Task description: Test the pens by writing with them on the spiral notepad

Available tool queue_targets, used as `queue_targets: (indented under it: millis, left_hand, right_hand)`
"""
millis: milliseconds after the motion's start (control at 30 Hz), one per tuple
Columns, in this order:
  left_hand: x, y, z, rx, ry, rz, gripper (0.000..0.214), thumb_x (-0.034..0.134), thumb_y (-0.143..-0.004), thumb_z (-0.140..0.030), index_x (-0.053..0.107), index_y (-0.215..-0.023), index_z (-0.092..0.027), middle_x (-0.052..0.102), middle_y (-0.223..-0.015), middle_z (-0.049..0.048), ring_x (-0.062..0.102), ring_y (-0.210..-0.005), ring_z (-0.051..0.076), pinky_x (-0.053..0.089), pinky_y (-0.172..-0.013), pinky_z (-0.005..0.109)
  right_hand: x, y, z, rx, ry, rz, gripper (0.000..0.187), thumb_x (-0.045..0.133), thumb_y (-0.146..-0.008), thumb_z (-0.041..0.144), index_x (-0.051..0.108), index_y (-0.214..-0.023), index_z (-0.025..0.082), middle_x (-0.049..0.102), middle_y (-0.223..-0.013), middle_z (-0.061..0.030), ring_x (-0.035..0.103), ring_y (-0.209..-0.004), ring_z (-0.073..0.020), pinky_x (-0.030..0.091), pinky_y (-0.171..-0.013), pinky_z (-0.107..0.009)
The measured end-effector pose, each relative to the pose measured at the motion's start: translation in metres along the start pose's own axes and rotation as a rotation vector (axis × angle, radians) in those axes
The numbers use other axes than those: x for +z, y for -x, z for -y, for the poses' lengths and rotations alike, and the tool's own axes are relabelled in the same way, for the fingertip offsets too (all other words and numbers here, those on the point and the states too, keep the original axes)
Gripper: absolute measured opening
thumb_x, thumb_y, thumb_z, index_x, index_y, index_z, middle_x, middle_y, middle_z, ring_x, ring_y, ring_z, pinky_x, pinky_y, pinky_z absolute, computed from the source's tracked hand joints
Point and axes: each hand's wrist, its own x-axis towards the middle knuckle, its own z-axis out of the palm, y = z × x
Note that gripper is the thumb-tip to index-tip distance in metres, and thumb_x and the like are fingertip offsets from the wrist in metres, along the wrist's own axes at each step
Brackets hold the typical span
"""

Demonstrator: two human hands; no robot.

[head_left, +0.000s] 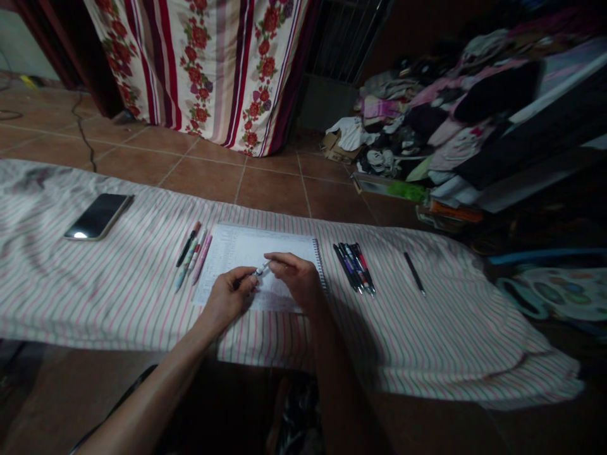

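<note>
Both my hands meet over a spiral notebook [246,253] lying on a striped cloth [95,278]. My left hand [230,297] and my right hand [296,275] are both closed on one small white pen [260,270], each pinching one end. Left of the notebook lie several pens [192,256], pink, teal and dark. To its right sits a bunch of dark pens [355,267], and one black pen [414,273] lies alone further right.
A phone [98,216] lies face up on the cloth at the left. Beyond the cloth is a tiled floor [265,183], a flowered curtain [213,69] and a heap of clothes [441,120] at the right. A cable [83,133] runs across the floor.
</note>
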Motion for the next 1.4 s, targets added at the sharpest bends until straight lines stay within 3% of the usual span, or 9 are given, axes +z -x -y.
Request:
queue_targets:
  millis: [167, 367, 533, 633, 733, 900, 967, 1067, 1400]
  left_hand:
    - [0.001, 0.000, 0.002, 0.001, -0.024, -0.004, 0.025, 0.057, -0.069, -0.029, 0.066, -0.084, -0.012, 0.060, -0.058, -0.0002, 0.052, -0.055, 0.012, 0.043, -0.056, 0.026]
    - [0.000, -0.002, 0.011, 0.115, -0.127, -0.044, 0.022, 0.057, -0.071, -0.029, 0.066, -0.086, -0.016, 0.065, -0.073, 0.0024, 0.058, -0.068, 0.016, 0.046, -0.066, 0.028]
    - [-0.001, -0.002, 0.016, 0.168, -0.185, -0.023, 0.022, 0.055, -0.074, -0.030, 0.066, -0.089, -0.017, 0.065, -0.079, 0.0039, 0.059, -0.073, 0.017, 0.046, -0.069, 0.030]
    - [0.000, -0.001, 0.016, 0.180, -0.198, -0.023, 0.021, 0.055, -0.075, -0.029, 0.066, -0.088, -0.017, 0.064, -0.079, 0.0040, 0.057, -0.074, 0.017, 0.045, -0.070, 0.030]
    - [0.001, 0.000, 0.012, 0.136, -0.133, -0.039, 0.021, 0.058, -0.072, -0.029, 0.066, -0.086, -0.016, 0.064, -0.075, 0.0033, 0.056, -0.070, 0.016, 0.043, -0.068, 0.030]
    - [0.002, 0.001, 0.000, -0.015, 0.104, -0.027, 0.022, 0.060, -0.067, -0.027, 0.065, -0.083, -0.012, 0.059, -0.056, -0.0008, 0.050, -0.054, 0.012, 0.040, -0.058, 0.025]
    - [0.003, 0.002, -0.003, -0.033, 0.193, -0.008, 0.019, 0.060, -0.067, -0.026, 0.065, -0.079, -0.012, 0.058, -0.054, -0.0013, 0.048, -0.053, 0.010, 0.039, -0.057, 0.024]
    - [0.003, 0.003, -0.006, -0.040, 0.258, 0.019, 0.016, 0.062, -0.066, -0.026, 0.064, -0.074, -0.012, 0.058, -0.055, -0.0009, 0.048, -0.052, 0.009, 0.037, -0.056, 0.022]
    - [0.003, 0.003, -0.007, -0.061, 0.243, 0.051, 0.019, 0.062, -0.066, -0.029, 0.064, -0.072, -0.011, 0.058, -0.057, -0.0001, 0.048, -0.052, 0.009, 0.036, -0.055, 0.022]
  right_hand:
    - [0.000, -0.001, -0.001, 0.025, -0.030, -0.020, 0.017, 0.059, -0.070, 0.028, 0.067, -0.081, 0.018, 0.068, -0.081, -0.0040, 0.062, -0.070, -0.0145, 0.048, -0.065, -0.026]
    - [0.000, 0.000, 0.001, 0.057, -0.016, -0.003, 0.016, 0.060, -0.069, 0.032, 0.063, -0.076, 0.017, 0.067, -0.073, -0.0025, 0.062, -0.067, -0.0147, 0.047, -0.063, -0.025]
    - [0.003, 0.003, 0.006, 0.044, 0.232, -0.046, 0.022, 0.056, -0.074, 0.039, 0.056, -0.066, 0.019, 0.054, -0.054, 0.0037, 0.050, -0.051, -0.0103, 0.036, -0.049, -0.021]
    - [0.006, 0.003, 0.008, -0.029, 0.435, -0.127, 0.026, 0.053, -0.076, 0.039, 0.052, -0.059, 0.019, 0.048, -0.053, 0.0038, 0.045, -0.052, -0.0098, 0.033, -0.051, -0.021]
    - [0.009, 0.003, 0.009, -0.090, 0.494, -0.157, 0.027, 0.052, -0.076, 0.038, 0.051, -0.057, 0.018, 0.048, -0.056, 0.0028, 0.045, -0.056, -0.0104, 0.033, -0.054, -0.022]
    - [0.009, 0.001, 0.010, 0.031, 0.138, -0.059, 0.022, 0.054, -0.074, 0.037, 0.062, -0.077, 0.017, 0.058, -0.066, 0.0000, 0.052, -0.059, -0.0114, 0.037, -0.053, -0.022]
    - [0.008, 0.001, 0.008, 0.069, -0.003, -0.028, 0.026, 0.057, -0.071, 0.035, 0.064, -0.088, 0.017, 0.062, -0.073, -0.0017, 0.055, -0.063, -0.0124, 0.040, -0.056, -0.022]
    - [0.007, 0.000, 0.005, 0.095, -0.135, -0.014, 0.027, 0.061, -0.067, 0.033, 0.066, -0.089, 0.018, 0.065, -0.080, -0.0030, 0.058, -0.069, -0.0137, 0.044, -0.061, -0.024]
    - [0.005, 0.000, 0.003, 0.131, -0.222, -0.025, 0.021, 0.065, -0.065, 0.031, 0.068, -0.082, 0.019, 0.068, -0.075, -0.0015, 0.061, -0.067, -0.0137, 0.046, -0.065, -0.026]
